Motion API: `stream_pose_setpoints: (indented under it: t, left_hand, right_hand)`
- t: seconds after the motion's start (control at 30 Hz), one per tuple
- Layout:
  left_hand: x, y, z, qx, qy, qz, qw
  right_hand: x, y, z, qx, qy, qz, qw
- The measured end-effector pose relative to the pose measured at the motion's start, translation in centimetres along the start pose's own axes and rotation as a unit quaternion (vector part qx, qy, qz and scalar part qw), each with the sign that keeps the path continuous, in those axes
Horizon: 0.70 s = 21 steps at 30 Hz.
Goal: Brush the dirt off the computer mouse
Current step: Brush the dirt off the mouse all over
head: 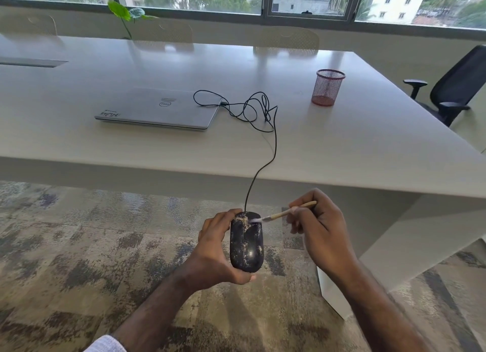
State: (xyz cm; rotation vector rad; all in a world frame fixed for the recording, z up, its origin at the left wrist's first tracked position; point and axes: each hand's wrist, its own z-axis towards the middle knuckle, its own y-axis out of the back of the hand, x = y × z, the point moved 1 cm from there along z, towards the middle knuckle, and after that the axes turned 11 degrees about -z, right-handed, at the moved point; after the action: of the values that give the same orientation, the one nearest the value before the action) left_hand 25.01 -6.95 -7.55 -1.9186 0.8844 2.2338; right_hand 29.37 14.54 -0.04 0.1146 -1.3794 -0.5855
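Observation:
A black computer mouse speckled with pale dirt is held in the air in front of the table's near edge. My left hand grips it from the left side and underneath. My right hand pinches a small brush with a wooden handle, and its white bristles touch the mouse's front end near the scroll wheel. The mouse's black cable runs up over the table edge, loops on the tabletop and ends at the laptop.
On the white table lie a closed silver laptop and a red mesh pen cup. A black office chair stands at the right. Patterned carpet lies below my hands. Beige chairs and a plant stand along the far side.

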Motion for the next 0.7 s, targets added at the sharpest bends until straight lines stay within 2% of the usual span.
stream_pose_setpoints:
  t: [0.13, 0.33, 0.53, 0.7]
  left_hand:
    - [0.0, 0.0, 0.1, -0.005, -0.006, 0.005, 1.000]
    - [0.2, 0.0, 0.3, -0.010, 0.004, 0.007, 1.000]
    - [0.3, -0.1, 0.3, -0.009, 0.003, 0.007, 1.000]
    - [0.3, -0.1, 0.3, -0.008, 0.005, 0.006, 1.000]
  right_hand:
    - [-0.4, 0.2, 0.4, -0.042, -0.009, -0.004, 0.999]
    - [-0.2, -0.4, -0.8, -0.012, -0.007, -0.021, 1.000]
    - [-0.9, 0.1, -0.1, -0.077, 0.000, -0.005, 0.997]
    - [-0.7, -0.5, -0.8, -0.020, 0.002, -0.030, 0.999]
